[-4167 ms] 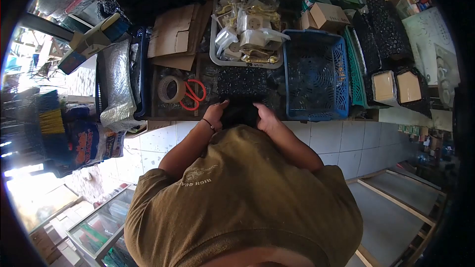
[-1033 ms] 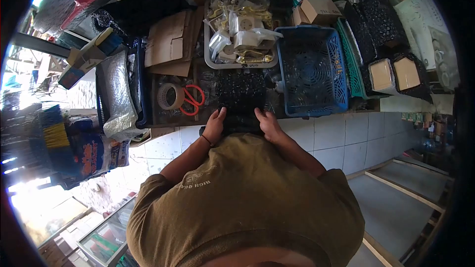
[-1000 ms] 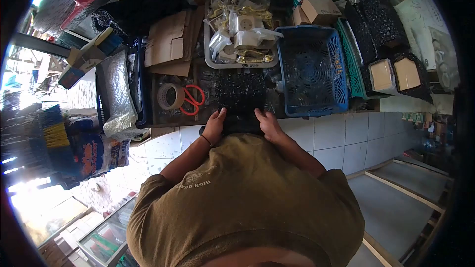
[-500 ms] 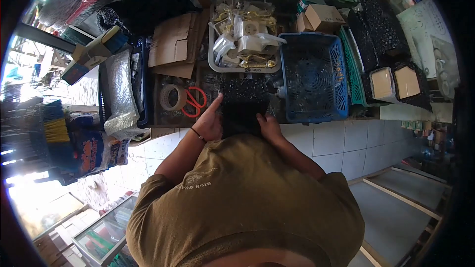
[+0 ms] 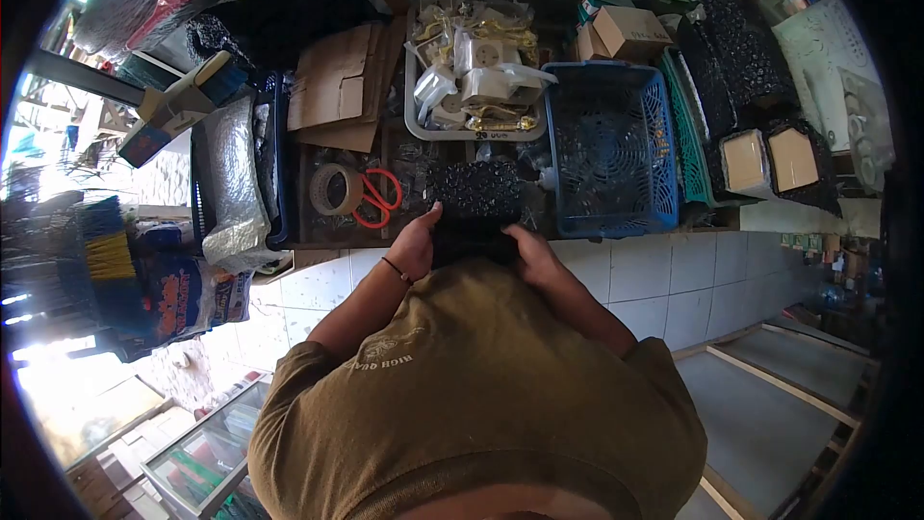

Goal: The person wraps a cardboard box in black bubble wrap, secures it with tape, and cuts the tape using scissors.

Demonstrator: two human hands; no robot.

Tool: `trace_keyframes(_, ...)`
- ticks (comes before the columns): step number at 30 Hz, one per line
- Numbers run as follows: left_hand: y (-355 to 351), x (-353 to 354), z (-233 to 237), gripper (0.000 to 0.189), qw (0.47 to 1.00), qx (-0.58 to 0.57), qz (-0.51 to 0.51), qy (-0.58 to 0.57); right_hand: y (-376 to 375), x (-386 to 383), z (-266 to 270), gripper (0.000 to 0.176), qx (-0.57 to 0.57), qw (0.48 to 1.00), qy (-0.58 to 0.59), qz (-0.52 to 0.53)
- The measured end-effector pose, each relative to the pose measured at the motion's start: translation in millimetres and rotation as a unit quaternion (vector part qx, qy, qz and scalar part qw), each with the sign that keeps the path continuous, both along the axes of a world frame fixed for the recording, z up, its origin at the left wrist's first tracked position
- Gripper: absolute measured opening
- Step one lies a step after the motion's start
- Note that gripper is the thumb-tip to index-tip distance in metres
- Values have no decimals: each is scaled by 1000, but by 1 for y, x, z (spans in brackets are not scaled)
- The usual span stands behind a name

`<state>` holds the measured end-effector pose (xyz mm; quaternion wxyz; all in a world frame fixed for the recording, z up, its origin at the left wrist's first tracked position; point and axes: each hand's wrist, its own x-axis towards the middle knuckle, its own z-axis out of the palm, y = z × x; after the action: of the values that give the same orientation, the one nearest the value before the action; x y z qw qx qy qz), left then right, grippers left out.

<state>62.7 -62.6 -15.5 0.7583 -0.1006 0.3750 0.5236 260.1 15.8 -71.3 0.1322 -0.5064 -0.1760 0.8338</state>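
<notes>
Black bubble wrap (image 5: 474,189), glossy and bumpy, lies at the table's front edge close to my body. Its near part looks darker and smoother, and what may be inside it is hidden. My left hand (image 5: 416,243) grips its left side with the thumb on top. On the opposite side my right hand (image 5: 532,254) is closed on the wrap, its thumb also on top and its other fingers mostly out of sight. Left of the wrap are a roll of tape (image 5: 336,190) and red-handled scissors (image 5: 378,198).
Behind the wrap stands a grey tray (image 5: 475,136) of bagged gold-coloured fittings. To the right are a blue basket (image 5: 616,228) and black-wrapped parcels (image 5: 770,162). Flattened cardboard (image 5: 332,87) and silvery bubble wrap (image 5: 236,173) lie to the left.
The bumpy part of the wrap now lies flatter and nearer me, and its dark near part shows shorter. My left hand has shifted slightly toward my body and right.
</notes>
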Motion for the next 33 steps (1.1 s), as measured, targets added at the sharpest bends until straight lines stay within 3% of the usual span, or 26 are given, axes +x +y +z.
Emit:
trace_keyframes(4,1,11,17,37,999,-12,35,22,1,-6,18,33,-93,989,104,-50)
trace_keyframes(7,2,14,17,37,995,-29,55,78,7,-8,36,48,-46,997,54,-30)
trace_keyframes(10,1,10,2,37,997,-26,38,54,8,-21,76,56,-90,995,32,-21)
trace_keyframes(14,2,14,15,36,996,-35,23,76,8,-24,56,60,-94,993,68,-3)
trace_keyframes(20,-1,16,3,38,992,-32,34,118,5,-25,39,51,-54,995,79,-26)
trace_keyframes(22,-1,15,-4,38,988,-23,29,147,3,-28,20,74,33,999,15,-17)
trace_keyframes(25,1,14,-6,39,976,-52,38,207,1,-31,28,74,76,997,9,-31)
trace_keyframes(27,1,14,-3,49,975,-3,48,216,2,-31,23,74,71,997,17,-33)
trace_keyframes(33,3,22,-2,41,956,3,83,283,1,-32,31,69,140,989,10,-36)
